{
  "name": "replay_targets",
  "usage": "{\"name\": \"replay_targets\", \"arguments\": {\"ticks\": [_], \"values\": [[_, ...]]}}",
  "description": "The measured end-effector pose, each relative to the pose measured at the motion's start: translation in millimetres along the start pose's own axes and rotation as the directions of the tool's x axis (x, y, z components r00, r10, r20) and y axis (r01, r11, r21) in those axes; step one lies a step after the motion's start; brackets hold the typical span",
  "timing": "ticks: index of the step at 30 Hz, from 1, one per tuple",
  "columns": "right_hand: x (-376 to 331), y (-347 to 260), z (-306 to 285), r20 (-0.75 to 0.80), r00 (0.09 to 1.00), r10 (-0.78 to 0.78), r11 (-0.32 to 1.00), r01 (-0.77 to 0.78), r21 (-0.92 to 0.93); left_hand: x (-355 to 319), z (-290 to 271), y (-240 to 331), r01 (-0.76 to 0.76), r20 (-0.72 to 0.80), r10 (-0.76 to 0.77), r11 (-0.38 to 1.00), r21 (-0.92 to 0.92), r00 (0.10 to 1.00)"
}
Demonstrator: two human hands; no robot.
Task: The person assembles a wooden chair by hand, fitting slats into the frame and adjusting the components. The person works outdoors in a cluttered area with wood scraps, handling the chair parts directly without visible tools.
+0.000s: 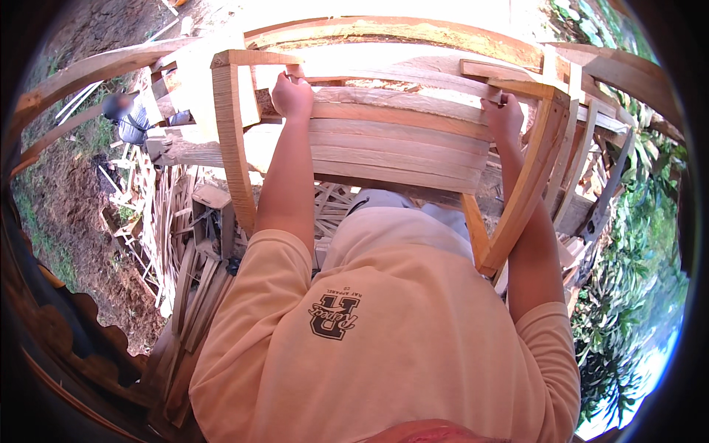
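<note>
A pale wooden slat [406,80] spans the space between my hands. My left hand [292,96] is closed at its left end, by the upper left corner of a wooden frame [235,140]. My right hand [505,118] pinches the slat's other end, beside the frame's right side. Several more slats [399,140] lie side by side just below, nearer my body. My right forearm passes behind the slanting right leg [528,184] of the frame. Bright glare washes out part of the wood near my left hand.
A thick wooden beam [413,29] runs across the far side. Piles of thin wood strips [159,221] lie at the left, near boards [196,288]. A person [133,122] is at the far left. Green plants [628,295] grow along the right.
</note>
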State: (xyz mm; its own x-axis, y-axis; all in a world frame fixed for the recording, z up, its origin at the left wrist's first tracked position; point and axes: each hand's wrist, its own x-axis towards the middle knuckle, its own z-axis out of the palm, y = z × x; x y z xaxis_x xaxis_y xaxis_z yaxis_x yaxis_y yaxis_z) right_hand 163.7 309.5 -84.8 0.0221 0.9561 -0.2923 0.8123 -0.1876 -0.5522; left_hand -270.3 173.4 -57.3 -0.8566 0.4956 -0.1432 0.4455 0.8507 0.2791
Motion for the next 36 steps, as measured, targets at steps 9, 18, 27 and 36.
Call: {"name": "replay_targets", "arguments": {"ticks": [9,18,27,36], "values": [[4.8,10.4,4.5,-0.043,0.998,-0.036,0.999,0.034,-0.037,0.0,0.9,-0.4,-0.027,-0.001,0.027,0.999,-0.031,1.0],[-7.2,12.1,-2.0,0.026,1.0,-0.009,0.986,0.004,0.165,-0.2,14.3,-29.8,0.05,0.021,-0.046,0.957,-0.284,0.999],[-65.2,31.2,-27.8,0.225,0.972,0.062,0.928,-0.139,0.345,-35.3,10.3,-57.8,0.094,-0.033,-0.112,0.939,-0.331,0.993],[-66.0,27.1,-29.5,0.334,0.924,0.184,0.857,-0.317,0.406,-19.3,-3.5,-52.9,0.114,0.06,-0.102,0.966,-0.233,0.993]]}}
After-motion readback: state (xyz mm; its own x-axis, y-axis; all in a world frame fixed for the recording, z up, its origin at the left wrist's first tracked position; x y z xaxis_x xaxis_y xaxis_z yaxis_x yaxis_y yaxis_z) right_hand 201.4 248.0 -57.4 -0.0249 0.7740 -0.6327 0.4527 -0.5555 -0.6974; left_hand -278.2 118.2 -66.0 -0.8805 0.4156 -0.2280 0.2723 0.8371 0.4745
